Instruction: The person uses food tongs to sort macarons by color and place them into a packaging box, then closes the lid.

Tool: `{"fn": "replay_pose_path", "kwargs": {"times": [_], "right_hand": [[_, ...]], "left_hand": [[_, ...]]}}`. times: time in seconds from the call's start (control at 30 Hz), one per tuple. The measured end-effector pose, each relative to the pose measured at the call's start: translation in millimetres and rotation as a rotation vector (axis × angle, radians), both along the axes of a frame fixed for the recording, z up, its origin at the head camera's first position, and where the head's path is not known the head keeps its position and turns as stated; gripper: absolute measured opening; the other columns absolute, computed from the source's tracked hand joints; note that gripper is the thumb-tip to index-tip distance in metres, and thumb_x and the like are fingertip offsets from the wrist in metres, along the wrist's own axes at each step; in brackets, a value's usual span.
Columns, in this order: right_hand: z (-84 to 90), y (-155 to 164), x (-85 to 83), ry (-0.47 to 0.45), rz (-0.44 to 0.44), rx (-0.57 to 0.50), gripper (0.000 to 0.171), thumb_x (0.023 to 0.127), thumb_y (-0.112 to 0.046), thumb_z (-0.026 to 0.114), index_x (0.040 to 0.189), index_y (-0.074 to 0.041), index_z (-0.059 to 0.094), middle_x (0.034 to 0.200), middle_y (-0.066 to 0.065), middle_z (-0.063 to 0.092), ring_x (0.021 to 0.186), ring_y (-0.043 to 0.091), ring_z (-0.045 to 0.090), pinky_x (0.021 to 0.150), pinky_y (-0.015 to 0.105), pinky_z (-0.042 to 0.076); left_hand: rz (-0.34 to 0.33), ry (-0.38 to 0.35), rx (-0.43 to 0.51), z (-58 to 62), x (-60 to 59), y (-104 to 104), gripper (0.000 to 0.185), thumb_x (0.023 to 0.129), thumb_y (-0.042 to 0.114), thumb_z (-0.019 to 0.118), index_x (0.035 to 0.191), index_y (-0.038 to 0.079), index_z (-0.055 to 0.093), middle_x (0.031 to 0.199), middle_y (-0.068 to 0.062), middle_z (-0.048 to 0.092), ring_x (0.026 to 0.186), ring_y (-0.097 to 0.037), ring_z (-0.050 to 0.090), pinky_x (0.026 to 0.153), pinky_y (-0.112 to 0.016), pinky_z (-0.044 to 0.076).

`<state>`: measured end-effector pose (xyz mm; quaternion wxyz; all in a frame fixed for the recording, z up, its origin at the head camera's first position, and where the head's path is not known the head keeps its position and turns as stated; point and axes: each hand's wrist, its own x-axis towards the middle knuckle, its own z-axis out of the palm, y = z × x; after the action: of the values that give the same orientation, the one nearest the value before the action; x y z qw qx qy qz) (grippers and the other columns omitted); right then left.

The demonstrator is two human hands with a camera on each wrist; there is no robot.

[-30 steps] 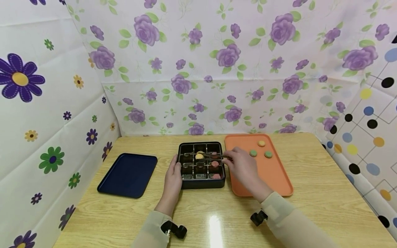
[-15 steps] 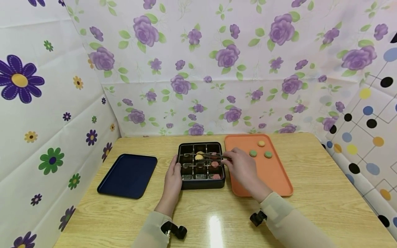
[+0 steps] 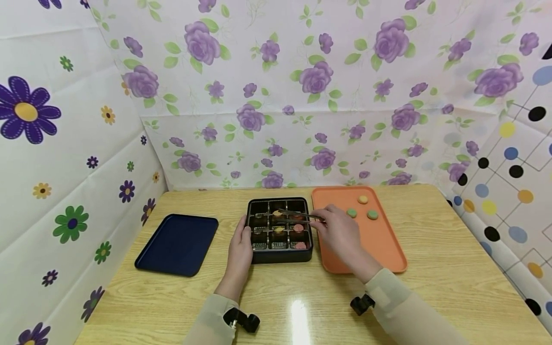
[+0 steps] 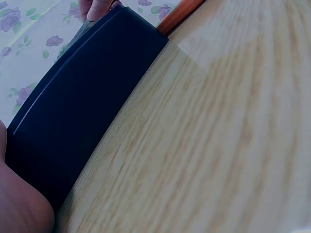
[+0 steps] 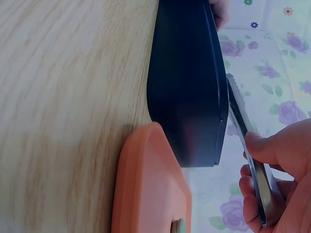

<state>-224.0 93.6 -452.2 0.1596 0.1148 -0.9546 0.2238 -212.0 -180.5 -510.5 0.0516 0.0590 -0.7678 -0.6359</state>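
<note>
Counter (image 3: 431, 249): unchanged. Orange tray (image 3: 388, 249), at 3 o'clock of the black compartment box (image 3: 280, 255): unmoved. Box at counter centre, position as before. Left hand (image 3: 240, 249) rests against the box's 9 o'clock wall, fingers relaxed, grip released. Right hand (image 3: 340, 232) has its grip grasping the tweezers (image 3: 297, 215). Yellow piece (image 3: 277, 213), earlier raised over the middle cells, now sits lower in the far-row middle cell at the tweezer tips.
</note>
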Motion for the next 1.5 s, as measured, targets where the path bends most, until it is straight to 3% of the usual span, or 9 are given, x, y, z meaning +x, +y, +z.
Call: {"fn": "replay_pose_path", "kwargs": {"times": [0.33, 0.7, 0.93, 1.27, 1.5], "right_hand": [[2.0, 22, 3.3, 0.022, 0.006, -0.018, 0.028, 0.105, -0.031, 0.081, 0.129, -0.017, 0.083, 0.106, 0.003, 0.071, 0.074, 0.016, 0.061, 0.056, 0.035, 0.048], [4.5, 61, 2.3, 0.007, -0.054, -0.012, 0.030, 0.104, -0.028, 0.081, 0.131, -0.013, 0.081, 0.107, 0.008, 0.071, 0.079, 0.025, 0.069, 0.059, 0.042, 0.053], [5.4, 78, 4.2, 0.015, -0.080, -0.038, 0.030, 0.104, -0.027, 0.082, 0.130, -0.012, 0.082, 0.134, 0.020, 0.072, 0.100, 0.034, 0.076, 0.067, 0.050, 0.060], [1.1, 107, 3.7, 0.029, -0.131, -0.052, 0.034, 0.106, -0.029, 0.080, 0.135, -0.011, 0.079, 0.116, 0.015, 0.072, 0.093, 0.033, 0.074, 0.065, 0.049, 0.058], [3.2, 131, 5.5, -0.012, -0.175, -0.075, 0.036, 0.109, -0.030, 0.075, 0.138, -0.009, 0.077, 0.122, 0.021, 0.069, 0.096, 0.037, 0.074, 0.063, 0.049, 0.057]], "left_hand": [[-0.006, -0.002, 0.002, 0.3, 1.2, 1, 0.061, 0.122, 0.041, 0.035, 0.178, 0.020, 0.025, 0.182, -0.009, 0.023, 0.167, -0.037, 0.021, 0.132, -0.063, 0.022], [-0.022, -0.017, 0.009, -0.2, 2.6, 1, 0.061, 0.123, 0.042, 0.033, 0.179, 0.022, 0.022, 0.183, -0.004, 0.021, 0.168, -0.032, 0.019, 0.133, -0.060, 0.022], [-0.020, -0.011, -0.001, 0.0, 1.7, -1, 0.060, 0.123, 0.041, 0.032, 0.179, 0.023, 0.022, 0.183, -0.003, 0.020, 0.168, -0.032, 0.017, 0.133, -0.059, 0.021], [-0.013, -0.019, -0.002, 1.9, 2.4, -3, 0.060, 0.123, 0.041, 0.033, 0.179, 0.022, 0.023, 0.182, -0.004, 0.021, 0.168, -0.032, 0.017, 0.134, -0.059, 0.021], [-0.024, -0.016, 0.005, 1.3, 0.8, -1, 0.060, 0.123, 0.040, 0.033, 0.179, 0.021, 0.023, 0.182, -0.004, 0.020, 0.168, -0.032, 0.016, 0.134, -0.058, 0.020]]}}
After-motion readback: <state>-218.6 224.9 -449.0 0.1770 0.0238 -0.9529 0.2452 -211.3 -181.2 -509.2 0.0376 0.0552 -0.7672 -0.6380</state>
